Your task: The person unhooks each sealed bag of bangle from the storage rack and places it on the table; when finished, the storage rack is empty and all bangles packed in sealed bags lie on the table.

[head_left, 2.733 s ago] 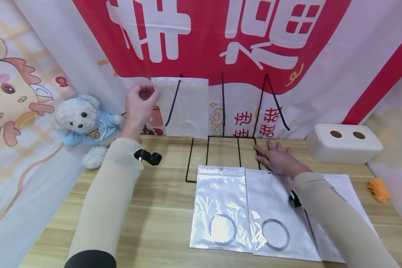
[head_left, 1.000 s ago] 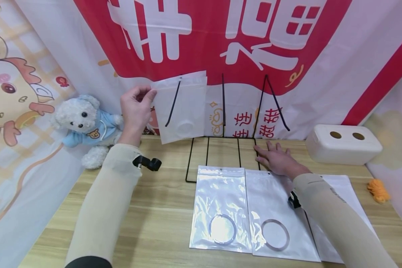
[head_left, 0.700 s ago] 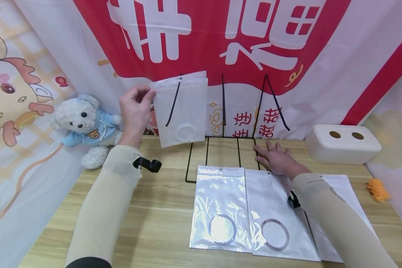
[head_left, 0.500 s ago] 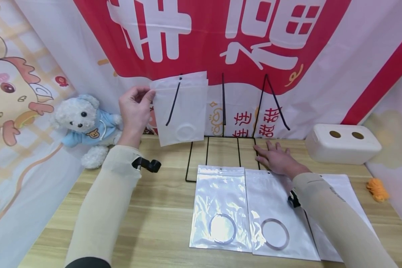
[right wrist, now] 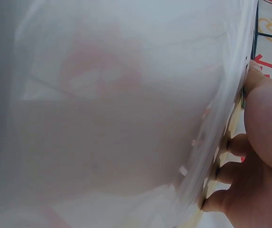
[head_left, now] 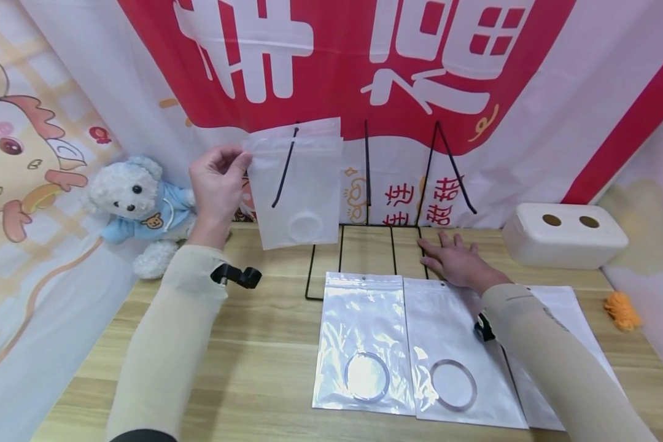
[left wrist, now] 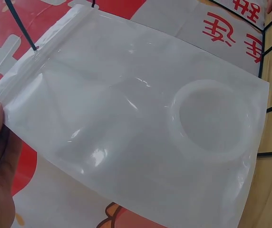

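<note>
A white zip bag (head_left: 295,184) with a round ring-shaped bulge hangs on the left hook of a black wire rack (head_left: 395,252). Its hole is threaded on the hook, and another top edge shows just behind it. My left hand (head_left: 218,187) pinches the bag's upper left edge between thumb and fingers; the left wrist view shows the bag (left wrist: 126,109) broad and slightly tilted. My right hand (head_left: 455,261) lies spread on the rack's base at its right side. In the right wrist view, a bag close to the camera covers much beside my right hand (right wrist: 255,156).
Two shiny bags with rings, a left one (head_left: 364,331) and a middle one (head_left: 464,344), lie on the wooden table (head_left: 254,368); a third is partly under my right forearm. A plush bear (head_left: 143,202), a white box (head_left: 563,236) and an orange yarn bundle (head_left: 622,311) stand around.
My left hand has moved left and slightly down, drawing the front bag forward along the hook. The bag now hangs lower and tilted, apart from the edge behind it. The right hand stays put.
</note>
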A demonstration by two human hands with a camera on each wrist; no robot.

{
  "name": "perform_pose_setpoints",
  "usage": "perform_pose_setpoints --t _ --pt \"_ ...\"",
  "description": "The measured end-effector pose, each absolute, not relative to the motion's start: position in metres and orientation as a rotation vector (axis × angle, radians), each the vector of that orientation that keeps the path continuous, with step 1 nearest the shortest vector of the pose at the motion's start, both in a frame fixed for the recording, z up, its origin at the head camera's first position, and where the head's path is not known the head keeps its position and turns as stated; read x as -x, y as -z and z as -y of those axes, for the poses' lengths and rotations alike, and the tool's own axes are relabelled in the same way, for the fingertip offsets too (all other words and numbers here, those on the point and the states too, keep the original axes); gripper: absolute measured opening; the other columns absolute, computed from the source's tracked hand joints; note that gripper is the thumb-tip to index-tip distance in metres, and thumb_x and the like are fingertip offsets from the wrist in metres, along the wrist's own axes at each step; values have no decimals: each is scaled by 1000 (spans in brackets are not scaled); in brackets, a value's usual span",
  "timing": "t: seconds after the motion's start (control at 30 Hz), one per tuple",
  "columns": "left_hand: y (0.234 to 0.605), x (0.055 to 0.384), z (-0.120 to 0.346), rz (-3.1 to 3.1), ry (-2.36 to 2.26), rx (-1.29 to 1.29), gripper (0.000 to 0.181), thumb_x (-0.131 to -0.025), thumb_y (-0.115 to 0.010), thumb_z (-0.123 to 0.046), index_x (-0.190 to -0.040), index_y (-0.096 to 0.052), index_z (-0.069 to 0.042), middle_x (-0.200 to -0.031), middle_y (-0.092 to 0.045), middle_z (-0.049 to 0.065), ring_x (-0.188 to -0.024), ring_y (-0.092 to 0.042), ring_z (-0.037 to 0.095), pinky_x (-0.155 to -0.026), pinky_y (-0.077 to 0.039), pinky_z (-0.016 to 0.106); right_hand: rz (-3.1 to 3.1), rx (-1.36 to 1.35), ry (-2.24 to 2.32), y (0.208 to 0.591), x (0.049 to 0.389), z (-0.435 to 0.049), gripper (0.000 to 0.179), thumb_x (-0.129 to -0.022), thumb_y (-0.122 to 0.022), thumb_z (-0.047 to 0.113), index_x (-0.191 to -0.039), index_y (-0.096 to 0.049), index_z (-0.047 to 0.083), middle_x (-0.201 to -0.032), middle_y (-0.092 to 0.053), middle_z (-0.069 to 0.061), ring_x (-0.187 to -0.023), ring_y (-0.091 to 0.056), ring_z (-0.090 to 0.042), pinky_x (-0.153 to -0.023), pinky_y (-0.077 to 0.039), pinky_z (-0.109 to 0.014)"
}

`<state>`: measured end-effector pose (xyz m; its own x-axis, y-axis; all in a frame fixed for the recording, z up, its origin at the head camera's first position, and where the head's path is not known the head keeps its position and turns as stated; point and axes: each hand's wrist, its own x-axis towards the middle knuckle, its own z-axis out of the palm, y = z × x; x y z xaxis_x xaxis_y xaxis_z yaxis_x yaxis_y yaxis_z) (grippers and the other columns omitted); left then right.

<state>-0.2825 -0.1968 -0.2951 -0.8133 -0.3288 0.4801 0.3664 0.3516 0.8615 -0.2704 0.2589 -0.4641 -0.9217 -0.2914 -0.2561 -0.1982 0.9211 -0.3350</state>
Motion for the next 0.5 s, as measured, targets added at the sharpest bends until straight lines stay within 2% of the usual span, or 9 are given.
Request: perform_pose_setpoints --t 0.13,0.33,0.5 --pt "295 281 198 1997 1517 36 26 -96 -82 -29 -112 -82 -9 -105 -80 4 -91 -71 10 -93 -62 19 -2779 361 439 464 271 -258 63 -117 -36 51 -174 -24 26 -178 2 -32 -159 7 -67 -120 7 -88" --pt "297 277 202 1934 1551 111 19 -96 -84 -20 -103 -81 -3 -89 -75 -9 -82 -71 8 -83 -61 15 -2780 369 447 464 271 -259 63 -116 -37 51 -173 -25 26 -178 2 -32 -159 6 -68 -119 6 -89" --pt "299 272 205 1903 1604 132 7 -96 -83 -14 -96 -81 -8 -84 -74 -12 -78 -72 7 -78 -61 15 -2779 373 451 465 270 -260 63 -116 -37 51 -173 -25 26 -178 3 -32 -159 6 -68 -119 7 -89"
